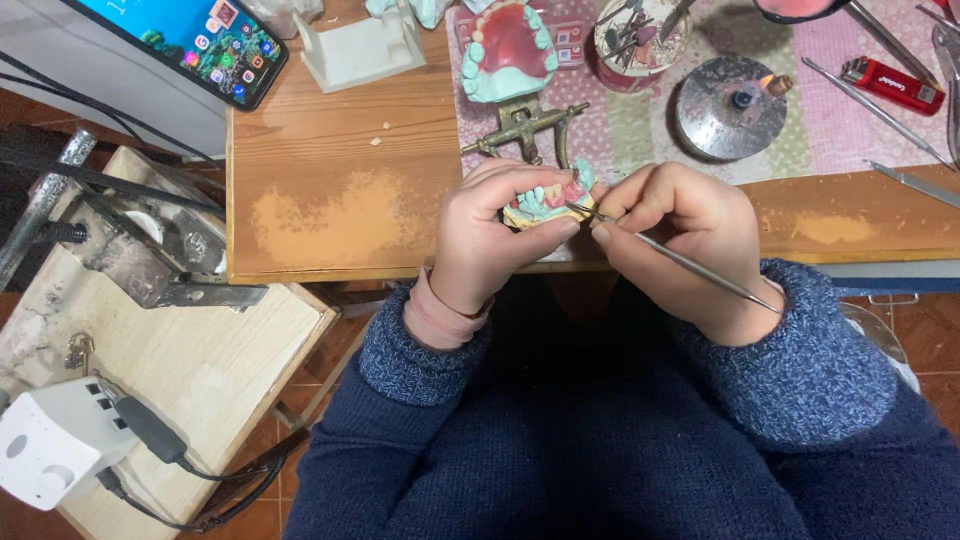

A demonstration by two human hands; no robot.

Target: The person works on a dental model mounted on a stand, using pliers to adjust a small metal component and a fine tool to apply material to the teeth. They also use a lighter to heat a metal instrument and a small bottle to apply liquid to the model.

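Working on a tooth model over the counter edge

The left hand is gripping the tooth model; the right hand is pinching a thin metal tool, its tip seemingly touching the model.

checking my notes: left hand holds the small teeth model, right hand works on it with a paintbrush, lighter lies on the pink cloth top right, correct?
Not quite. The right hand holds a thin metal tool, not a paintbrush, as the head view shows. The left hand does hold the teeth model, and the lighter lies on the pink cloth.

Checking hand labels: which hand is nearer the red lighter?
Right. The right hand, holding a thin metal tool, sits below-left of the red lighter; the left hand, gripping the dental model, is farther left.
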